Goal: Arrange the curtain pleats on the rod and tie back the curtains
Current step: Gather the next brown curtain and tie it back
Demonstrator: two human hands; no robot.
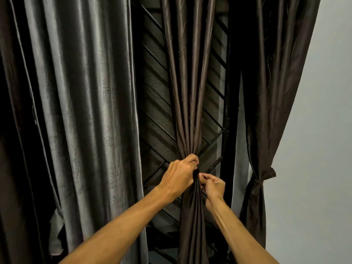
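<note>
Vertical dark brown satin curtain bundle (187, 111): left hand (180, 175) clenches it, right hand (214, 185) pinches its fabric just beneath, hands touching.

Dark brown curtain (187, 92) hangs gathered at mid-height.

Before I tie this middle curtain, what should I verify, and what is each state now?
1. Middle dark brown satin curtain gathered into one bundle: ok.
2. Left hand grips the bundle: ok.
3. Right hand pinches the bundle just below: ok.
4. Tie band around this bundle: cannot tell.
5. Dark brown curtain at right tied back: ok.
6. Shiny grey curtain at left tied back: not ok, hangs loose.
</note>
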